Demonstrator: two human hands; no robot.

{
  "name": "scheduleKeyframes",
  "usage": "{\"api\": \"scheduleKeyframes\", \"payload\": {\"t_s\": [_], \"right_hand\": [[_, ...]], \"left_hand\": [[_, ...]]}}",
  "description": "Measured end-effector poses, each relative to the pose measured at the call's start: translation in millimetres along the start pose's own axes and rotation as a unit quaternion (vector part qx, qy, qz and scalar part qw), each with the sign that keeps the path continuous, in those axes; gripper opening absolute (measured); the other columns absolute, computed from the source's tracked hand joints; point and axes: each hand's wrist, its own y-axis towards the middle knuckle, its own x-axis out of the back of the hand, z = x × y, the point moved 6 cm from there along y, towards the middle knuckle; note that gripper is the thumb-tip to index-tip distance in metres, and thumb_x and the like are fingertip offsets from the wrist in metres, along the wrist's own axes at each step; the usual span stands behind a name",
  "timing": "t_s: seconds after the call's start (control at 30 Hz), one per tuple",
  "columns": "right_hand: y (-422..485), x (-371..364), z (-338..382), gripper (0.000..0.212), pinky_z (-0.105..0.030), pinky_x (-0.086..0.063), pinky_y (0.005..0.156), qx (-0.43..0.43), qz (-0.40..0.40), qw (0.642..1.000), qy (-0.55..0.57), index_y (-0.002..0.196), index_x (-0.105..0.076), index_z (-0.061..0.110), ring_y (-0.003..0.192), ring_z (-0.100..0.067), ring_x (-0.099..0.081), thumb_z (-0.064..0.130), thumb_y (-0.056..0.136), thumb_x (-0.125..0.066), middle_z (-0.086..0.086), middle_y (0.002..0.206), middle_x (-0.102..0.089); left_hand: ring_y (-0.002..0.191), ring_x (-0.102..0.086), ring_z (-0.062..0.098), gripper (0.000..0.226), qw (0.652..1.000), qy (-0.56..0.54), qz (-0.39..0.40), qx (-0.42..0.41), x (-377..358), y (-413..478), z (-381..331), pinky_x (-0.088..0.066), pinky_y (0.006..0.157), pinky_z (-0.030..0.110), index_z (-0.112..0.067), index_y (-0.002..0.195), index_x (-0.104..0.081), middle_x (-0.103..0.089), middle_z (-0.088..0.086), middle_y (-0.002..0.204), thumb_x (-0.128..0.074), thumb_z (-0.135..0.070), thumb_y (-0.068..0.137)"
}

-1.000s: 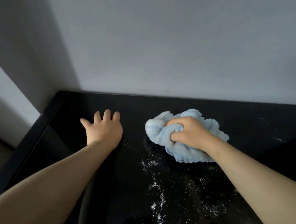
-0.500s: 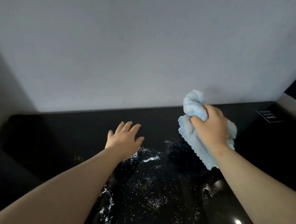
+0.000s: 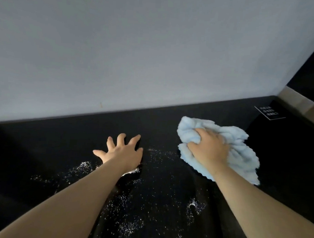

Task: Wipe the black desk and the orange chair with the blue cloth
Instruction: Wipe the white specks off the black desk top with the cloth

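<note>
The black desk fills the lower half of the head view, its glossy top strewn with white powder specks. My right hand grips the bunched light blue cloth and presses it onto the desk at the right, near the back wall. My left hand lies flat on the desk at the middle with fingers spread, holding nothing. The orange chair is out of view.
A pale grey wall rises right behind the desk's back edge. White powder lies scattered between my forearms and to the left. A small white-printed label sits on the desk's far right corner, beside a beige ledge.
My right hand has brought the cloth down from the air onto the desk at the right. The view has swung rightwards along the desk, and my left hand's fingers have spread wider.
</note>
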Motion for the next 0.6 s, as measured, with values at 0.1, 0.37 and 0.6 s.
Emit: {"api": "scheduleKeyframes", "payload": {"t_s": [0.1, 0.37, 0.6], "right_hand": [[-10.6, 12.7, 22.3, 0.066, 0.0, -0.033, 0.073, -0.051, -0.063, 0.97, 0.23, 0.147, 0.005, 0.035, 0.067, 0.017, -0.047, 0.039, 0.081, 0.012, 0.033, 0.065, -0.048], [51.5, 51.2, -36.2, 0.04, -0.046, -0.042, 0.092, -0.034, -0.078, 0.994, 0.062, 0.114, -0.054, 0.036, 0.118, -0.03, -0.046, 0.043, 0.074, -0.053, -0.005, 0.141, -0.041], [33.0, 2.6, -24.1, 0.048, -0.053, -0.038, 0.097, -0.02, -0.01, 0.995, -0.095, 0.129, -0.047, 0.036, 0.124, -0.034, -0.041, 0.044, 0.082, -0.049, -0.004, 0.134, -0.045]], "left_hand": [[0.143, 0.008, 0.029, 0.046, 1.0, -0.01, -0.015, 0.0, 0.6, -0.9, 4.1, -0.006, 0.105, 0.069, -0.06, 0.137, -0.005, -0.002, -0.012, 0.154, -0.021, -0.048, 0.096], [0.143, 0.005, 0.026, 0.047, 1.0, -0.003, -0.02, 0.003, 0.9, -0.8, 8.6, -0.01, 0.106, 0.065, -0.063, 0.136, -0.004, -0.004, -0.014, 0.153, -0.022, -0.047, 0.095], [0.142, 0.002, 0.025, 0.046, 1.0, 0.002, -0.02, 0.005, 3.6, -1.2, 6.3, -0.015, 0.106, 0.063, -0.063, 0.135, -0.007, -0.006, -0.014, 0.152, -0.024, -0.048, 0.095]]}}
